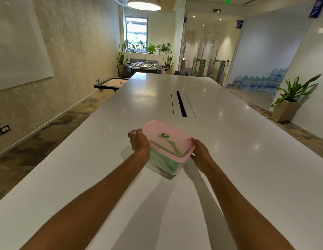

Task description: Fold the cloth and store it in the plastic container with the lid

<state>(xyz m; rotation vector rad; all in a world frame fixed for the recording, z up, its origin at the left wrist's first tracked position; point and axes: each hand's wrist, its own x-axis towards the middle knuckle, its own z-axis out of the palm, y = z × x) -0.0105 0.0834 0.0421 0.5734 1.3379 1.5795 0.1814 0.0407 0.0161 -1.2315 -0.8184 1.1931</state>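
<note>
Both forearms reach to the plastic container, left hand and right hand gripping opposite ends beneath the pink lid, green cloth inside.

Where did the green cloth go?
The green cloth is inside the clear container, under the pink lid, between both hands mid-table.

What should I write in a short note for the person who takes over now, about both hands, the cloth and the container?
Left hand: holds the left side of the container.
Right hand: holds its right side, at the lid's edge.
The container is on the white table, with the pink lid on top.
Done: the green cloth lies inside.
Left: I cannot tell if the lid is fully pressed down; check all edges, then let go.
</note>
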